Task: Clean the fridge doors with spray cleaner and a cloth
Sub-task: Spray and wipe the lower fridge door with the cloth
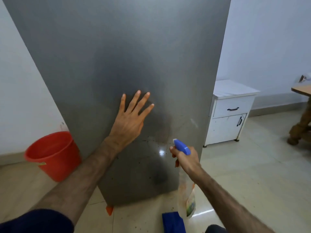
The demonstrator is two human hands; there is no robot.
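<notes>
The grey fridge door [127, 64] is seen standing upright directly ahead, filling most of the view. The left hand [129, 120] is laid flat against the door with fingers spread wide, nothing held. The right hand [186, 159] is closed around the neck of a spray bottle [186, 195], whose blue nozzle head [181, 146] is pointed up and to the left at the door; the bottle's long axis hangs downward from the grip. Dark specks [148, 140] are noted on the lower door, just ahead of the nozzle and below the left palm, so the soiled area lies forward and slightly left of the right hand, which is the nearer one. A blue cloth [173, 222] is lying on the floor [244, 174] near the bottle's base, well apart from both hands. A red bucket [53, 155] stands left of the fridge and a white cabinet [230, 115] to its right. It is judged that spraying is the step in hand and wiping is not yet begun; the cloth must be fetched from below
</notes>
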